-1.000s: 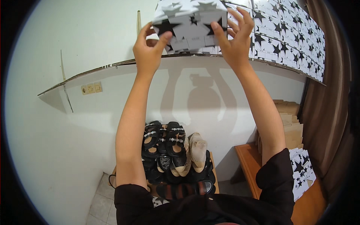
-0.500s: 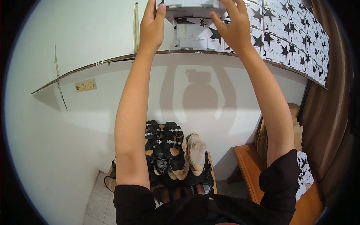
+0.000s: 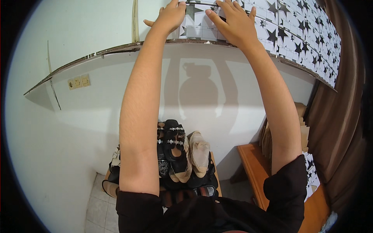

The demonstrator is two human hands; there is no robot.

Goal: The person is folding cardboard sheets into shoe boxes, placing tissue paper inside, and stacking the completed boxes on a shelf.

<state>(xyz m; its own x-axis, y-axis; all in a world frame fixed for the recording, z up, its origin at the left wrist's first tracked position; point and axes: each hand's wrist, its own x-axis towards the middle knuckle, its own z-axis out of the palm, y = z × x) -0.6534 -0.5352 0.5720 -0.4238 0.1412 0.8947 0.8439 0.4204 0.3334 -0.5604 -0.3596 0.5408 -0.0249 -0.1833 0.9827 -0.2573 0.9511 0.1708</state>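
Note:
Both my arms reach up to a wall shelf stacked with white boxes printed with black stars. My left hand (image 3: 169, 17) is at the left edge of the stack, fingers apart and one sticking out sideways. My right hand (image 3: 237, 25) lies spread against the box fronts, its thumb pointing left. Between the hands shows a star-printed box (image 3: 199, 32) standing on the shelf edge. The box directly above it is mostly cut off by the top of the picture, and the fingertips of both hands are at its front.
The dark-edged shelf (image 3: 116, 51) runs along the wall above switches (image 3: 78, 82). Below, black sandals (image 3: 175, 145) and beige shoes (image 3: 200, 153) are piled on a small stand. At right are a wooden bench (image 3: 254, 171), cardboard pieces (image 3: 304, 136) and a brown curtain (image 3: 340, 128).
Half a second ago both hands gripped a box at its sides above the lower one. Now it sits back on the stack, and my hands are spread at its front. The view has shifted slightly.

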